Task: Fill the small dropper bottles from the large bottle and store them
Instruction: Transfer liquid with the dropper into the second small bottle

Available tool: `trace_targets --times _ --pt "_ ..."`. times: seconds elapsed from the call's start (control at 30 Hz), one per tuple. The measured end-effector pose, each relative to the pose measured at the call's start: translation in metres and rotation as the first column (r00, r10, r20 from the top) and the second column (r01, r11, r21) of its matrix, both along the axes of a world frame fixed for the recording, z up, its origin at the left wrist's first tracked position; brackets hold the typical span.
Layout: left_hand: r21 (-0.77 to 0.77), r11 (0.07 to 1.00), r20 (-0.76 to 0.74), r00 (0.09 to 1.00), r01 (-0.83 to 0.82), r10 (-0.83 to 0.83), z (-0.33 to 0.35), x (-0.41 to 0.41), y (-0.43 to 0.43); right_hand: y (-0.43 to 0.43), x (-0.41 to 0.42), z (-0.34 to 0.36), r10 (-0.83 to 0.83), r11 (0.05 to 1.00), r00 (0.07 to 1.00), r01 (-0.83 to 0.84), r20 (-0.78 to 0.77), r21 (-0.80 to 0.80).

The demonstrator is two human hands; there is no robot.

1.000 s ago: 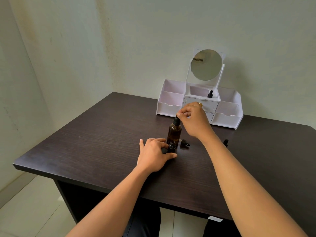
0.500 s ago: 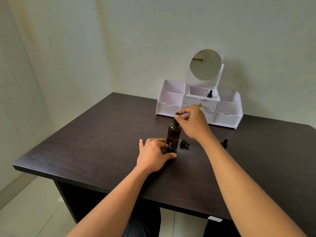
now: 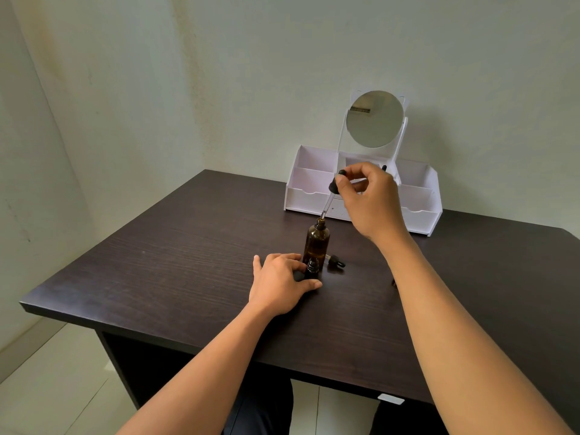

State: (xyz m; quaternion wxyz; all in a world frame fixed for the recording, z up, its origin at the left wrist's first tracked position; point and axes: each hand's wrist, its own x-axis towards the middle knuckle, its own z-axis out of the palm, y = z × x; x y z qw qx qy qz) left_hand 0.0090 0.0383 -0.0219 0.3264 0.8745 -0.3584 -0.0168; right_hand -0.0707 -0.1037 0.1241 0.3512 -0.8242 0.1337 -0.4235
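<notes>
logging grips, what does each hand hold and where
Right hand pinches the dropper by its black cap; left hand grips the small bottle by its body.

The table is dark wood-grain, matt. The large bottle looks like glossy amber glass. The organizer seems smooth white plastic.

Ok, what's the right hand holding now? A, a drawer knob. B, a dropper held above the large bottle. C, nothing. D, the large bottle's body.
B: the right hand pinches the dropper by its black top, its glass tube slanting down to the large bottle's open mouth.
</notes>
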Motion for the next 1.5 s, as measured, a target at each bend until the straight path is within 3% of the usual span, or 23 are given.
trace_targets --times 0.57,1.5 --pt "-0.005 1.000 -0.014 1.000 0.005 -0.005 0.001 0.001 0.000 0.023 -0.038 -0.003 0.123 0.980 0.975 -0.149 0.187 0.135" --pt "-0.004 1.000 0.000 1.000 -0.022 0.022 0.002 -0.003 0.000 0.019 -0.029 -0.051 0.121 0.973 0.991 -0.129 0.051 0.189"
